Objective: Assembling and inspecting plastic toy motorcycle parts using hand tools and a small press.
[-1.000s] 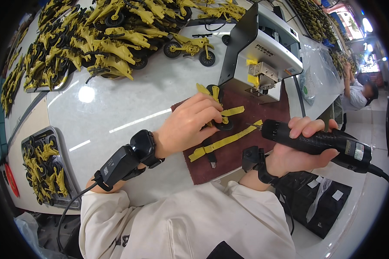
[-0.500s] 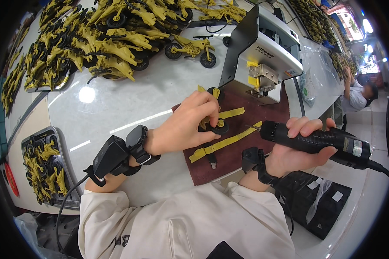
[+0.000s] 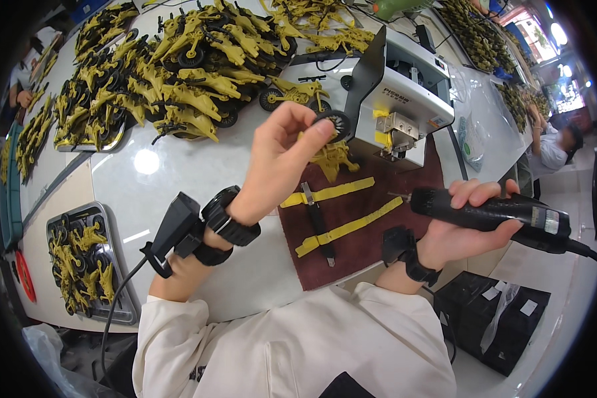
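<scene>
My left hand is closed on a toy motorcycle, with thumb and fingers at its black spoked wheel. The toy's yellow body hangs above the maroon mat, in front of the white and black box-shaped machine. Wrapped in my right hand is a black electric screwdriver, its thin bit pointing left over the mat's right side. Two yellow strips lie on the mat: an upper strip and a lower strip. A black-handled tool with a silvery end lies across them, partly covered.
A large heap of yellow and black toy motorcycles covers the back left of the table. One motorcycle stands beside the machine. More fill a metal tray at left. A black box sits low at right; a person is beyond.
My left hand has lifted the toy motorcycle off the mat, moving away from me toward the machine. The black-handled tool and strips now show more fully. My right hand keeps the screwdriver nearly in place.
</scene>
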The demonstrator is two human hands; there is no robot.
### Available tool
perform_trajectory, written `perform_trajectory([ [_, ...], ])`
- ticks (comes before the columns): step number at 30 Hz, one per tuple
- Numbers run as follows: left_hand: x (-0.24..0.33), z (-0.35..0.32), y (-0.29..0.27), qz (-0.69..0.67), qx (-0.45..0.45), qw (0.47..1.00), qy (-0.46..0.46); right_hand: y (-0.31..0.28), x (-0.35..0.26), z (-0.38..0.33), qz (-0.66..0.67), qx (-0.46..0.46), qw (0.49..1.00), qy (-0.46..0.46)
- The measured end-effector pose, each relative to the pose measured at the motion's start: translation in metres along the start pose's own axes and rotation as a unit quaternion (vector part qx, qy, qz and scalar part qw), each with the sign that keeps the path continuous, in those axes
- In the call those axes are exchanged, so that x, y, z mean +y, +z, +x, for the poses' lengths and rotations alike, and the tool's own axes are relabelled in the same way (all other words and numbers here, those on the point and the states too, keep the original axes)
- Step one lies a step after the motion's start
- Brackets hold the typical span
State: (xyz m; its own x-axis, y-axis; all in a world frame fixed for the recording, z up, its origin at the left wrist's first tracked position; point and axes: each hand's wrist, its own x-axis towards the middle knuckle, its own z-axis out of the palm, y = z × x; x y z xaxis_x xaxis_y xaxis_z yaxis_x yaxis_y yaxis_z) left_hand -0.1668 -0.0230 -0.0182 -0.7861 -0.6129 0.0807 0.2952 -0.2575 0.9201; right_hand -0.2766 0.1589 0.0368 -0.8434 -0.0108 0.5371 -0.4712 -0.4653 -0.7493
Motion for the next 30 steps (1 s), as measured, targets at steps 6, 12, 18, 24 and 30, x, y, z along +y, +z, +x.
perform_trajectory([
  [6, -0.022, -0.027, 0.01, 0.0, -0.006, 0.996, -0.087, 0.018, 0.01, 0.04, -0.02, -0.033, 0.997, -0.071],
  [12, -0.057, -0.042, 0.011, 0.271, -0.054, 0.961, 0.032, 0.043, 0.038, 0.045, -0.066, -0.119, 0.987, -0.091],
  [18, -0.038, -0.045, -0.01, 0.54, -0.185, 0.809, 0.137, 0.044, 0.047, 0.04, -0.104, -0.182, 0.978, 0.001],
  [24, -0.053, -0.045, -0.021, 0.558, -0.194, 0.796, 0.13, 0.024, 0.026, 0.01, 0.103, -0.259, 0.958, 0.067],
  [30, -0.062, -0.04, -0.028, 0.556, -0.17, 0.799, 0.152, 0.006, 0.023, -0.038, 0.171, -0.288, 0.94, 0.062],
])
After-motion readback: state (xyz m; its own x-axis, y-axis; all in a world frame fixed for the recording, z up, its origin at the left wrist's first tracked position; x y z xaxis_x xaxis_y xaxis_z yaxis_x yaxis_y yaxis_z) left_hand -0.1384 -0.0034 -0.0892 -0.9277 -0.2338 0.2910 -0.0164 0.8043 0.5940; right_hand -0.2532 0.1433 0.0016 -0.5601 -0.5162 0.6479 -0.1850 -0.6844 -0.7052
